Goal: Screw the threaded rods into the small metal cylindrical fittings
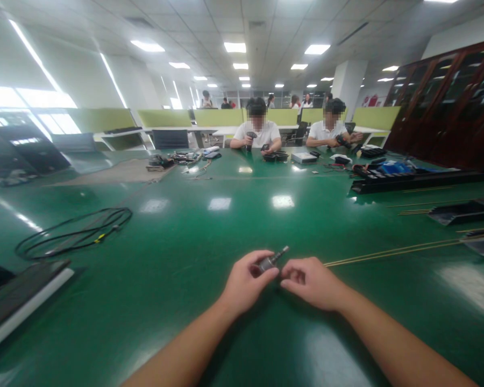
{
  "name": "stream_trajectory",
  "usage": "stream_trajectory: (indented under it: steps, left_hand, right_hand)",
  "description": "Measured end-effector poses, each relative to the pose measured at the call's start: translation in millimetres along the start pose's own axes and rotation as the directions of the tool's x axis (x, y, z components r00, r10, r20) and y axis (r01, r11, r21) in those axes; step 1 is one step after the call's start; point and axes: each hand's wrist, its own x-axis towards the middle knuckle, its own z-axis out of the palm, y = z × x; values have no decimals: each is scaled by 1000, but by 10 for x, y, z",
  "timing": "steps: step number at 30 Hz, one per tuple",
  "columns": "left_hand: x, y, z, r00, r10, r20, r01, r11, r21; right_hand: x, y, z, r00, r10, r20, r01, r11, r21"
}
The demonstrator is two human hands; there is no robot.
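My left hand [246,282] is closed round a grey metal cylinder with a narrow stepped shaft [268,263], held between thumb and fingers above the green table [177,301]. The shaft points up and to the right, away from me. Just right of it, my right hand [312,282] is curled, its thumb and fingertips drawn together close to the cylinder's lower end. Whether anything small sits between those right fingertips is hidden.
A coiled black cable [80,236] lies at the left, behind a dark flat device [24,301]. Thin brass-coloured rods [387,252] and black metal channels [419,180] lie at the right. Across the table sit two people [257,134], among tools and a white box [304,157].
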Motion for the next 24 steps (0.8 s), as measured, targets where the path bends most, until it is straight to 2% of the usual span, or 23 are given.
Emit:
stream_trajectory:
  steps: [8,17,24]
  left_hand:
    - [-12,17,-28,983,167,74,-172,983,71]
    - [-21,36,-30,980,190,66,-195,977,82]
    - [-25,31,-21,968,214,128,-221,974,43]
  right_hand:
    - [20,18,14,998,43,-35,-45,998,-49]
    - [28,4,-25,999,14,-52,-13,1000,21]
    - [25,-13,-34,999,9,-51,-8,1000,14]
